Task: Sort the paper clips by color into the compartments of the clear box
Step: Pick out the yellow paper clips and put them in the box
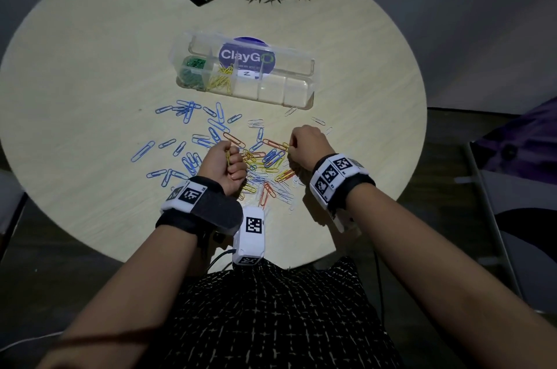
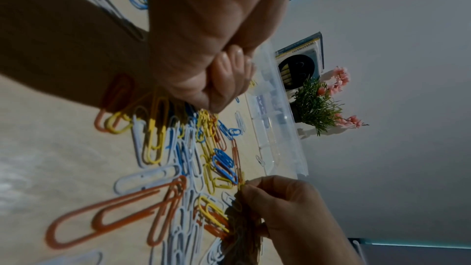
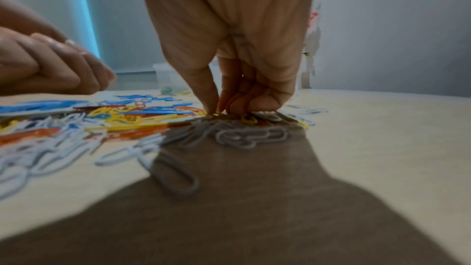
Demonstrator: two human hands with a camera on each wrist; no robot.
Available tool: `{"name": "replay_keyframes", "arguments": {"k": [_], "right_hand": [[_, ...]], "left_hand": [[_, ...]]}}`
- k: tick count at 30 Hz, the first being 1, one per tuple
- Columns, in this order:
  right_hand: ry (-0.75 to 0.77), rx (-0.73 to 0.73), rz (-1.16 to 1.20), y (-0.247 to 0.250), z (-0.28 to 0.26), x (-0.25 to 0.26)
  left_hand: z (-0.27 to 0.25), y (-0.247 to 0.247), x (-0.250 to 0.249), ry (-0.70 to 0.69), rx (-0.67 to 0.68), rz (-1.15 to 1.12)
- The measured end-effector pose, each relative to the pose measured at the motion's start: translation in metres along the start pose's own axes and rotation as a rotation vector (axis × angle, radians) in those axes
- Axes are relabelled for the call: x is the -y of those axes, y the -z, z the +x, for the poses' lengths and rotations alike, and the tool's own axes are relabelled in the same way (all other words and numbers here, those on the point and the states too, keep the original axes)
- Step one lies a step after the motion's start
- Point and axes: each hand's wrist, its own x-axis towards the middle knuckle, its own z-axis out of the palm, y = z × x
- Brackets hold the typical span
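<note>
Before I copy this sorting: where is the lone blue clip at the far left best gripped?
Pinch the blue clip across its two long sides near the middle, from straight above. It lies flat on the table, apart from the pile, so nothing blocks either side.

The head camera looks steeply down from above onto the round surface [image 1: 90, 67], taking in both forearms and the clear box [image 1: 297, 91] farther off. The left wrist camera sits low under the left hand [image 2: 203, 47], rolled sideways, facing across the paper clips [image 2: 158, 128] towards the box. The right wrist camera skims the surface, close behind the right hand [image 3: 242, 57]. All three share the clip pile.
</note>
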Motion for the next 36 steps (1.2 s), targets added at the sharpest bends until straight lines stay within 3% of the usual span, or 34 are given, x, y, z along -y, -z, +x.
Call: {"name": "replay_keyframes", "arguments": {"k": [8, 11, 15, 20, 24, 26, 31, 36], "right_hand": [[0.126, -0.017, -0.208, 0.002, 0.003, 0.001], [0.007, -0.012, -0.048, 0.008, 0.005, -0.006], [-0.120, -0.120, 0.364, 0.017, -0.005, -0.003], [0.136, -0.091, 0.485, 0.019, -0.026, 0.035], [0.155, -0.130, 0.538, 0.021, -0.025, 0.040], [0.125, -0.138, 0.496, 0.017, -0.021, 0.032], [0.083, 0.017, 0.254, -0.003, -0.020, 0.008], [0.057, -0.023, 0.123, -0.006, -0.016, 0.010]], "left_hand": [[0.000, -0.002, 0.001, -0.012, -0.010, -0.016], [-0.001, -0.001, 0.001, -0.017, -0.019, -0.021], [0.001, -0.001, 0.003, -0.060, -0.077, -0.013], [-0.005, -0.012, 0.008, -0.070, -0.004, -0.068], [-0.002, -0.013, 0.009, -0.052, -0.024, -0.070], [-0.001, -0.006, 0.006, -0.025, -0.025, -0.006], [-0.006, 0.013, 0.001, 0.002, -0.003, -0.031], [-0.010, 0.026, 0.000, -0.022, -0.033, -0.076]]}}
